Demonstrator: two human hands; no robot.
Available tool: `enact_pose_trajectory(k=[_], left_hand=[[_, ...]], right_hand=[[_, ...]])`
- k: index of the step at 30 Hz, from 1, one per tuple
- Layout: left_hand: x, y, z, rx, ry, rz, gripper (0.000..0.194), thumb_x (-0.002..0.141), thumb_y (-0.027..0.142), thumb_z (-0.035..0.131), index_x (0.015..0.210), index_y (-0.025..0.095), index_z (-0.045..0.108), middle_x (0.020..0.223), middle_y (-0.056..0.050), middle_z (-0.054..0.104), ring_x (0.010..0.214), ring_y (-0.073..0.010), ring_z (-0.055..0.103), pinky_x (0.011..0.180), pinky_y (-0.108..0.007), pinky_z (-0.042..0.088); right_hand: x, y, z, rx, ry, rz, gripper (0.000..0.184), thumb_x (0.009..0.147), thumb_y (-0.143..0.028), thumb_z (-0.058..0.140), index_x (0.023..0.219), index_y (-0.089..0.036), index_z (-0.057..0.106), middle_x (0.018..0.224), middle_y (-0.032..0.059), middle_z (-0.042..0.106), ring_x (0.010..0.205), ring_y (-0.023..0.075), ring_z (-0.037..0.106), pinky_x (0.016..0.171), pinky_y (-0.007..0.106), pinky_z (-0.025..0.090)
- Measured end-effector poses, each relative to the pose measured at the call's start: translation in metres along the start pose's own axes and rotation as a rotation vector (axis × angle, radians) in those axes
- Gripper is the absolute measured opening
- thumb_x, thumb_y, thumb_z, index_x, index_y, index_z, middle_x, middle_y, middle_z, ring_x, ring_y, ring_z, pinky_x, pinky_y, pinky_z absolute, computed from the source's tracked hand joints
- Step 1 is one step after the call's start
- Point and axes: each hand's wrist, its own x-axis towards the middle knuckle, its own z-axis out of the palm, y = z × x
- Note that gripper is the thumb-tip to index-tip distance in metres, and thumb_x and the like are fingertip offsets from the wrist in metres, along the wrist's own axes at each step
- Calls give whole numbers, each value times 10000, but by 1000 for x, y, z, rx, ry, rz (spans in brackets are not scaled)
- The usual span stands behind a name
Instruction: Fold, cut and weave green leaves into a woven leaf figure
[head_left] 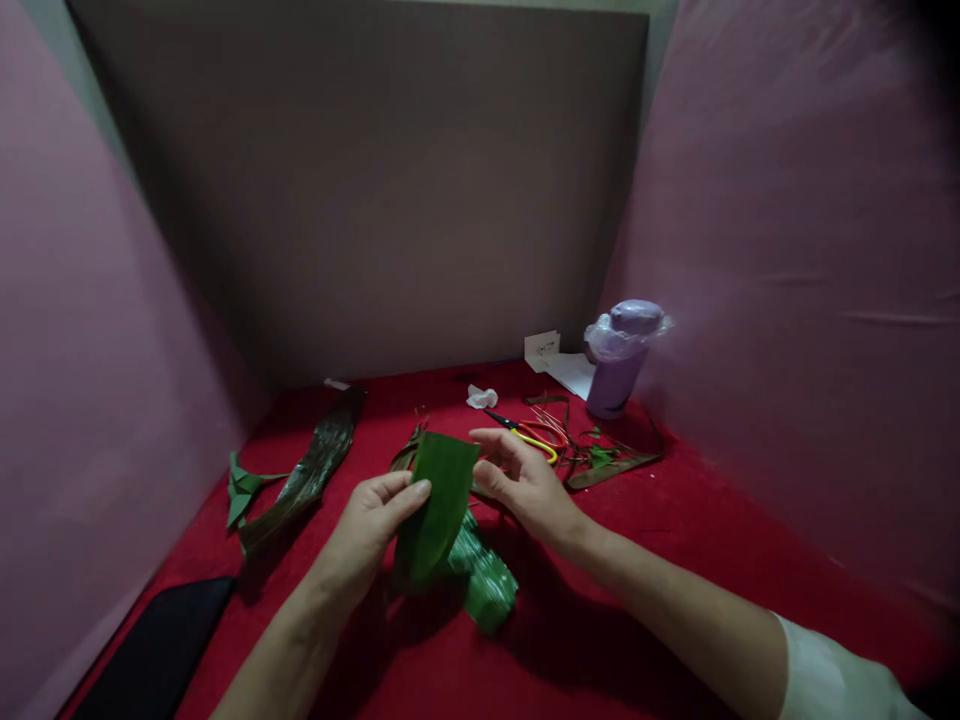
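Observation:
My left hand (375, 520) pinches a broad green leaf strip (442, 500) between thumb and fingers, its cut end pointing up and its lower part curving down. On the other side of the leaf, my right hand (529, 490) has its thumb and fingers apart, close to the leaf's right edge; whether a fingertip touches it I cannot tell. Beneath and partly behind the leaf lies a shiny green bundle (491, 590) that looks wrapped in clear film. Scissors (536, 434) with red and yellow handles lie just beyond my right hand.
A long dark leaf (315, 470) and a folded green leaf piece (241, 490) lie at left. A black flat object (161, 645) sits front left. Leaf scraps (604, 456), crumpled white tissue (481, 397), white paper (574, 374) and a purple tumbler (619, 380) occupy the right and back.

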Motion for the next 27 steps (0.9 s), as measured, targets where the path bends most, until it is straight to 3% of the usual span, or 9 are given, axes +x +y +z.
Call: enact_pose_trajectory(k=[4, 6, 10, 13, 16, 21, 27], left_hand=[[-1, -7, 5, 134, -106, -90, 234, 718, 341, 691, 774, 114, 699, 619, -50, 676, 503, -124, 586, 483, -196, 429], [0, -6, 5, 154, -113, -111, 243, 726, 354, 682, 798, 122, 693, 656, -57, 688, 508, -124, 592, 485, -195, 429], [2, -2, -1, 169, -100, -88, 255, 708, 331, 703, 871, 136, 679, 740, -77, 705, 606, -167, 647, 580, -241, 488], [6, -1, -8, 132, -53, -57, 203, 680, 289, 730, 783, 123, 674, 696, -74, 690, 571, -163, 638, 568, -248, 501], [9, -4, -13, 95, 14, -34, 182, 663, 266, 742, 742, 118, 672, 705, -70, 687, 527, -140, 618, 545, -240, 507], [8, -4, -15, 112, 62, -55, 194, 632, 246, 763, 732, 101, 680, 657, -55, 669, 482, -117, 590, 494, -211, 491], [7, 3, -14, 21, 75, 11, 220, 617, 222, 768, 813, 140, 713, 703, -48, 701, 518, -143, 629, 526, -247, 528]], right_hand=[[0, -3, 0, 259, -140, 235, 348, 600, -344, 773, 820, -168, 569, 697, -11, 603, 620, 115, 558, 611, 254, 445], [1, 1, -1, 302, -116, 286, 317, 574, -326, 782, 698, -160, 541, 634, -24, 597, 555, 97, 537, 570, 240, 430], [6, 7, -6, 340, 71, 213, 304, 581, -322, 768, 678, -166, 526, 613, -36, 590, 540, 88, 525, 543, 224, 414], [10, 9, -13, 316, 129, 175, 290, 607, -327, 751, 675, -164, 521, 587, -42, 568, 508, 76, 493, 501, 210, 376], [12, 7, -19, 310, 43, 200, 286, 611, -322, 751, 719, -158, 543, 596, -37, 581, 501, 78, 501, 491, 210, 369], [13, 5, -25, 332, -190, 250, 322, 581, -270, 776, 832, -144, 619, 774, 7, 665, 643, 111, 591, 639, 255, 454], [15, 11, -27, 303, -136, 269, 219, 572, -234, 753, 720, -143, 620, 604, -27, 592, 513, 83, 498, 498, 220, 382]])
